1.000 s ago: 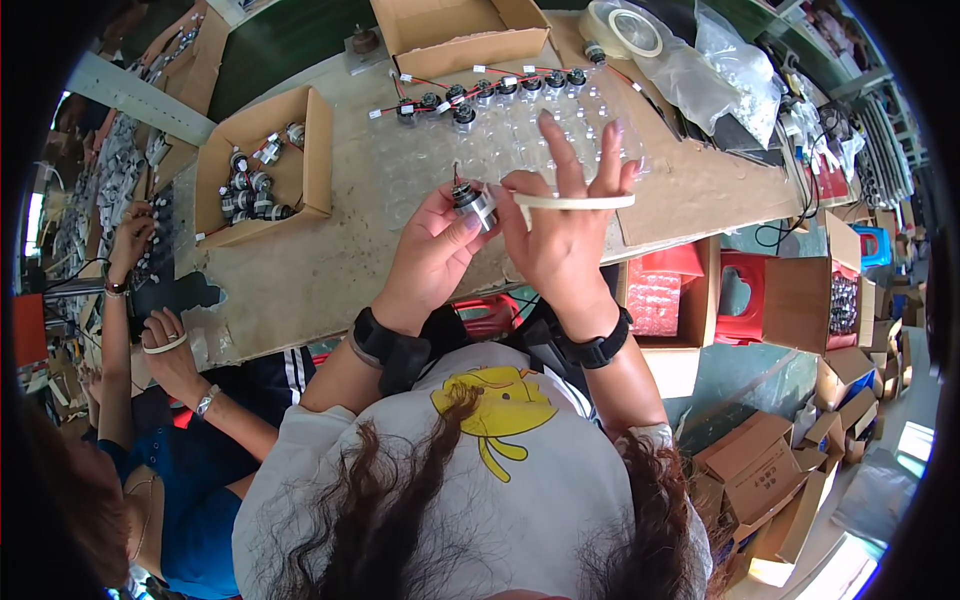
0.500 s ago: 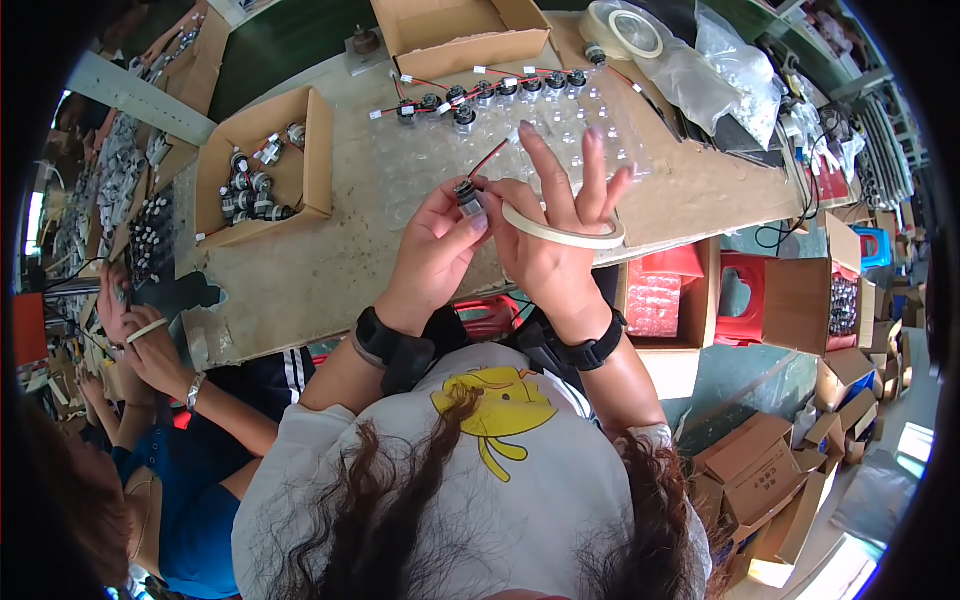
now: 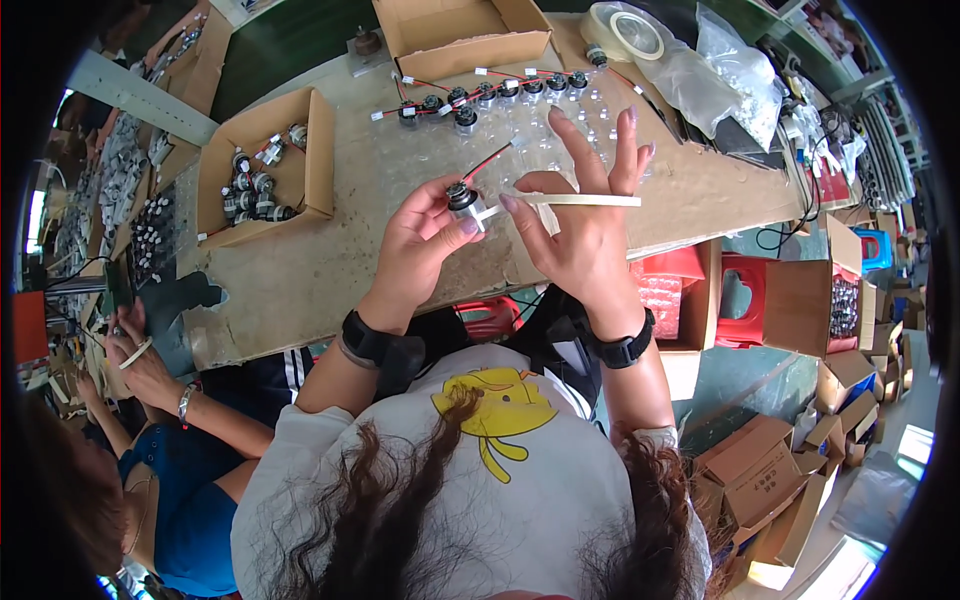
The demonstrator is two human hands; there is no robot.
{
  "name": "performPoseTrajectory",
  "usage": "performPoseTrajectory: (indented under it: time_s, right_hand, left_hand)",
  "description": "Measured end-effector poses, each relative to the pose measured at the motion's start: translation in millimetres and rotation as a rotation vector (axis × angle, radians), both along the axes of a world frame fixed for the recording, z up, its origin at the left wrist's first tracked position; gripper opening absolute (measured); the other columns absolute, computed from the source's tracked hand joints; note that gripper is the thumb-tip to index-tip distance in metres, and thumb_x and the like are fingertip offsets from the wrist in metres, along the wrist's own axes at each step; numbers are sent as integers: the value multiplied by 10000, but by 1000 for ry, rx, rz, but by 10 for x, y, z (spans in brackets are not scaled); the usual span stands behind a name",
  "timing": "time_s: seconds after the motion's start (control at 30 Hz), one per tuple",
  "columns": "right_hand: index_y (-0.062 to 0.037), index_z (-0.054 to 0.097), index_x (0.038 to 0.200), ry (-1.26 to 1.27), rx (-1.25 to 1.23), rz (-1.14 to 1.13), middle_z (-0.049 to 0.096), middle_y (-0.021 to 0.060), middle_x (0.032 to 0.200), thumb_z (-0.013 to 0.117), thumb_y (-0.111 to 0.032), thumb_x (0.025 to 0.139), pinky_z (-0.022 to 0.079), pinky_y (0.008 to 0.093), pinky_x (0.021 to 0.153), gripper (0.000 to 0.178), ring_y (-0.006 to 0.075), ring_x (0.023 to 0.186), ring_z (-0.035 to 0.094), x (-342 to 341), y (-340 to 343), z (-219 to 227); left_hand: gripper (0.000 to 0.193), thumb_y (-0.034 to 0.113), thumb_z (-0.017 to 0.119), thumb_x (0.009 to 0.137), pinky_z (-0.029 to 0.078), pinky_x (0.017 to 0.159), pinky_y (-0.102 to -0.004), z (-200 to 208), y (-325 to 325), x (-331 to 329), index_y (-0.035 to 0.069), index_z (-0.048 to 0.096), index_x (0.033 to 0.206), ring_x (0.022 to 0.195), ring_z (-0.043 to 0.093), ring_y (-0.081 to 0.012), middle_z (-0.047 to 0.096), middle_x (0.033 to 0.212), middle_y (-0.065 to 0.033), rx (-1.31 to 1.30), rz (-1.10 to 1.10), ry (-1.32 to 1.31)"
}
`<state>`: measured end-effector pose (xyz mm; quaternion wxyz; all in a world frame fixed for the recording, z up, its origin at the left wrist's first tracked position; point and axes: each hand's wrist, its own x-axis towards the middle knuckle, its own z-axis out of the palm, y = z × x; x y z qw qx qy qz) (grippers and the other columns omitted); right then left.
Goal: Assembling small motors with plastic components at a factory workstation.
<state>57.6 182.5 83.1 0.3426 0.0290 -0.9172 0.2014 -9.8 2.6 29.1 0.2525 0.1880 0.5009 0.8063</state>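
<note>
My left hand (image 3: pixel 412 240) grips a small round part (image 3: pixel 461 198) between thumb and fingers. The part has a black top, a clear lower body, and red and black wires (image 3: pixel 487 161) leading up and away. A ring of cream tape (image 3: pixel 600 200), seen edge-on, hangs on my right hand (image 3: pixel 590 248). The thumb and index finger of that hand close on the tape, while the other fingers are spread upward. A short pale strip of tape (image 3: pixel 492 212) reaches from the right fingertips to the part's clear body.
Similar wired parts (image 3: pixel 508 90) line a clear plastic tray (image 3: pixel 400 180) ahead. An open cardboard box (image 3: pixel 322 150) with more parts stands left, and another box (image 3: pixel 465 52) at the back. Tape rolls (image 3: pixel 635 35) and plastic bags (image 3: pixel 740 85) lie back right. A co-worker's hand (image 3: pixel 150 375) works at left.
My right hand has moved right, away from the left, and the tape ring has turned edge-on. A strip of tape now spans to the part, which my left hand has shifted slightly.
</note>
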Motion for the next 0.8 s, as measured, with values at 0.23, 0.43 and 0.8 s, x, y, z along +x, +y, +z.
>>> performPoseTrajectory:
  time_s: [0.23,0.43,0.8]
  right_hand:
    - [-113,702,832,18,-69,6,490,106,1363,727,-223,783,76,645,1076,123,427,1413,108,-46,-97,-140]
    - [-98,697,853,11,47,-46,501,117,1353,715,-215,795,127,581,1097,131,407,1408,163,-60,-172,-174]
    - [-83,675,889,54,-134,123,494,120,1355,728,-127,767,204,520,1105,140,430,1387,201,-29,-53,-40]
  left_hand:
    - [443,58,597,904,492,935,-368,7,37,40,10,435,1313,1102,550,-185,560,1205,-88,66,-33,-39]
    - [449,71,576,920,468,972,-387,-52,64,45,15,414,1335,1128,538,-187,542,1246,-90,81,-22,1]
    - [436,62,486,951,461,992,-406,74,-1,6,27,373,1370,1156,533,-199,506,1297,-104,79,-89,-79]
